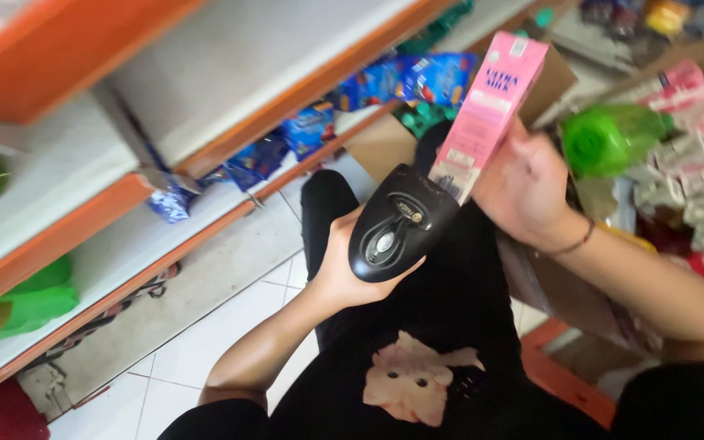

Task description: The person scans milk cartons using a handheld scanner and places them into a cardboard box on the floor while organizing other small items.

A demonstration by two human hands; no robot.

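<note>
My left hand (344, 261) grips a black handheld barcode scanner (397, 224), its head pointed up toward a pink milk carton (490, 110). My right hand (527, 191) holds that tall carton by its lower half, tilted, with the barcode end almost touching the scanner's nose. A thin cord bracelet circles my right wrist. Both hands are in front of my lap, over black clothing with a pale animal print.
White shelves with orange edges (230, 143) run along the left, holding blue snack packets (417, 81) and green packs (26, 305). An open cardboard box (385, 143) lies ahead. Green bottles (609, 138) and pink packages (694, 122) crowd the right. White floor tiles show below.
</note>
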